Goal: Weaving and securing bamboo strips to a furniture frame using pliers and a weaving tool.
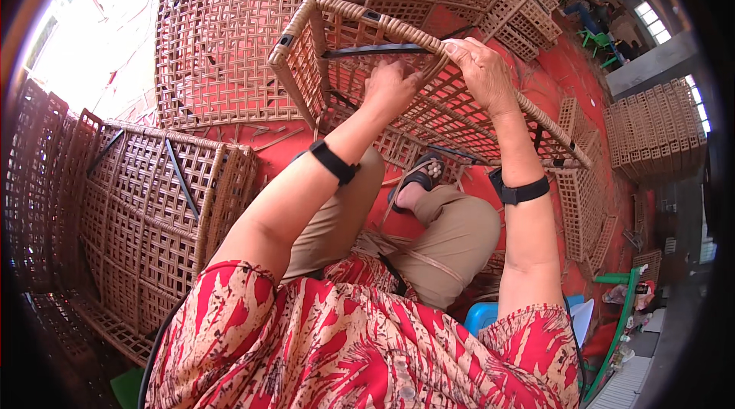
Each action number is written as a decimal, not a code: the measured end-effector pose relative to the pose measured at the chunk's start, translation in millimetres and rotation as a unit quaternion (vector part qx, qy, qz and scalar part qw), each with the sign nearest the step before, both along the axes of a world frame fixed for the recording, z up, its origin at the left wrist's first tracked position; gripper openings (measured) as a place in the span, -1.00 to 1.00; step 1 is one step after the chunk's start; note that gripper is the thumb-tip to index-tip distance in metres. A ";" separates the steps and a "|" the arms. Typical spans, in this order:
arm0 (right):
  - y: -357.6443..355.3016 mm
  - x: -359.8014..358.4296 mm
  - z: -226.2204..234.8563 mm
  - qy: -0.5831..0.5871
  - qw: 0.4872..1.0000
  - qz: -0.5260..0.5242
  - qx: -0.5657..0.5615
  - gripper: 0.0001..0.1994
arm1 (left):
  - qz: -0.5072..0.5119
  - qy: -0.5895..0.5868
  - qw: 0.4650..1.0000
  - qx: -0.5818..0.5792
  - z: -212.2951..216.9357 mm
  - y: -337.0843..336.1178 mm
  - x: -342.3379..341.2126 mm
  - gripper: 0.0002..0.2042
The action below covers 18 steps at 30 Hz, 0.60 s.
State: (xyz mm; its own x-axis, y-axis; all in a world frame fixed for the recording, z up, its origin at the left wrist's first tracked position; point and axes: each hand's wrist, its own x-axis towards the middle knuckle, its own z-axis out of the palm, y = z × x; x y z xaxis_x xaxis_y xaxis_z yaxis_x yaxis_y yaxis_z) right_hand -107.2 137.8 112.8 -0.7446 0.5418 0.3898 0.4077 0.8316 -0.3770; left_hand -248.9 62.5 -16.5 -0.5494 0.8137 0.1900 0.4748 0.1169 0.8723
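Note:
A brown woven wicker basket (306, 80) with a thick wrapped rim and dark flat bars inside stands tilted in front of my knees. My right hand (482, 76) is closed over its rim, fingers and thumb pressed on the wrapping. Just inside the rim, my left hand (394, 87) has its fingers bent beside a few loose-looking strands (438, 68). What those left fingers pinch, if anything, is too small to make out. Both wrists wear black bands.
Large woven wicker panels (230, 41) lean at the back left, and another wicker piece (145, 210) stands at my left. Stacked wicker pieces (654, 129) are at the far right. Cut strands litter the red floor (268, 141). A blue seat (481, 317) shows beneath me.

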 end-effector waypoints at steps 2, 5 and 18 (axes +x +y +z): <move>-0.3 -1.3 0.4 0.000 1.000 0.007 0.001 -0.62 | 0.004 0.025 1.000 -0.013 1.2 3.8 1.7 -0.61; 5.1 -2.6 0.3 0.000 1.000 0.013 0.004 -0.63 | -0.008 0.023 0.999 -0.020 7.4 5.0 4.9 -0.60; 32.1 -24.0 0.0 -0.049 0.993 -0.104 0.003 -0.50 | -0.106 -0.144 0.982 0.064 7.8 -32.3 -10.1 -0.63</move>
State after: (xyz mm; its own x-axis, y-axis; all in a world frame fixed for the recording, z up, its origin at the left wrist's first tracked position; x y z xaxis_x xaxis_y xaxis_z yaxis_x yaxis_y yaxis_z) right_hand -131.3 170.0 112.8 -0.6511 0.6864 0.3238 0.6063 0.7271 -0.3221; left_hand -259.0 30.3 -8.7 -0.4168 0.8949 0.1596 0.2092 -0.0765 0.9749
